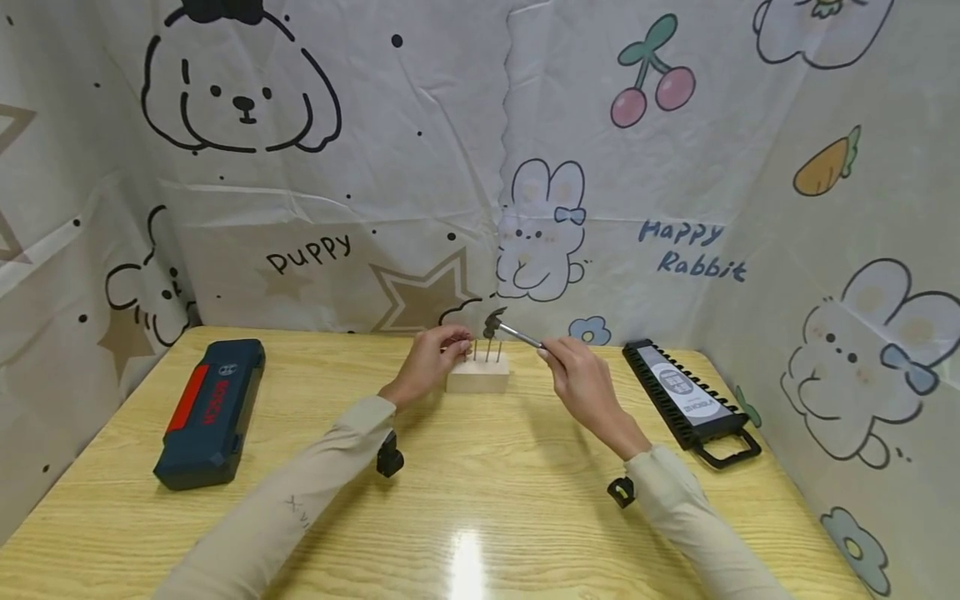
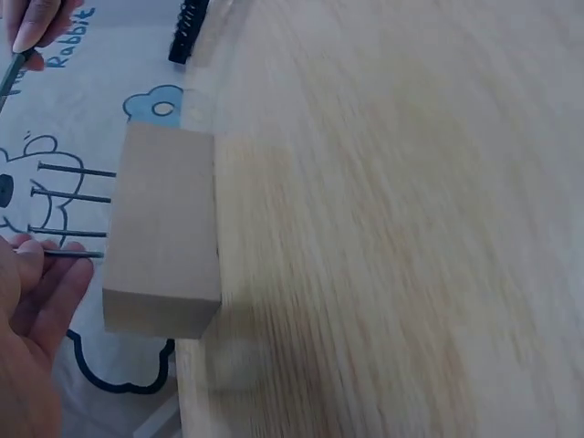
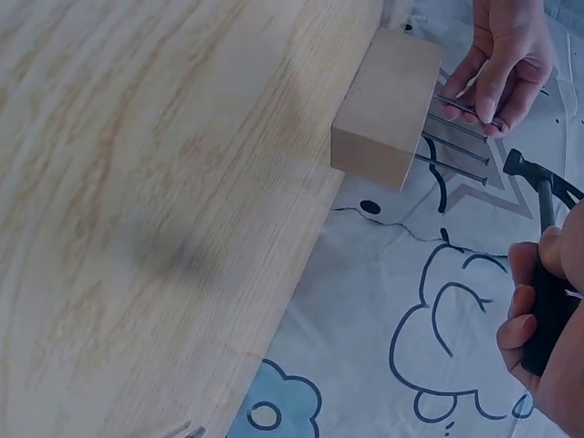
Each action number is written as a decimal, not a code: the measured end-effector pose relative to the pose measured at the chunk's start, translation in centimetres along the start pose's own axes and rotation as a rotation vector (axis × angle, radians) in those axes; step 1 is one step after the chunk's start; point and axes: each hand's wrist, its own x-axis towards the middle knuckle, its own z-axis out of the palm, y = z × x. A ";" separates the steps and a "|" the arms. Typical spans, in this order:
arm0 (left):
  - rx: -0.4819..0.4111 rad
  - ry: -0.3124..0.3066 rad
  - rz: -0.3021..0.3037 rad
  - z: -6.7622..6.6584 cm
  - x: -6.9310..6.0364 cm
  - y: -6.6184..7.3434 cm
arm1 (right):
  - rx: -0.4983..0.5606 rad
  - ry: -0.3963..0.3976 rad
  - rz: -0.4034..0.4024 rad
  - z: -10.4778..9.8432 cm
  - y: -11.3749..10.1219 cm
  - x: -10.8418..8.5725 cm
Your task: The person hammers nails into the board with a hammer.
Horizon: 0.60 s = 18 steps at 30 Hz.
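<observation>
A pale wooden block (image 1: 477, 382) stands near the back of the table, with several nails upright in its top. My left hand (image 1: 432, 360) is at the block's left end, where its thumb and fingers pinch the endmost nail (image 2: 73, 254). Three other nails (image 3: 461, 144) stand in a row beside it, apart from the fingers. My right hand (image 1: 585, 385) grips a small claw hammer (image 1: 517, 334) by its dark handle. The hammer's head (image 3: 522, 166) hovers over the nails, close to their heads but not visibly touching. The palm hides part of the handle.
A dark blue Bosch case (image 1: 213, 417) with a red panel lies at the left. On the right is a black toothed rack (image 1: 686, 396) with a handle loop. A printed cloth (image 1: 420, 192) hangs behind the table. Thin metal pieces (image 3: 187, 431) show at the right wrist view's lower edge.
</observation>
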 end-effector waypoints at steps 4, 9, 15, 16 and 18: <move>-0.030 -0.001 -0.013 0.1 0.2 -0.1 | -0.008 -0.003 -0.007 -0.2 0.1 0.1; -0.039 -0.011 -0.039 0.2 0.4 -0.2 | -0.027 0.000 -0.021 0.0 0.1 -0.1; -0.047 0.012 -0.092 0.3 0.2 -0.4 | -0.006 -0.006 -0.019 0.4 0.0 -0.2; -0.049 0.018 -0.100 0.3 0.2 -0.4 | -0.005 -0.009 -0.018 0.4 -0.1 -0.3; -0.049 0.026 -0.102 0.3 0.2 -0.5 | -0.006 -0.014 -0.014 0.5 -0.1 -0.2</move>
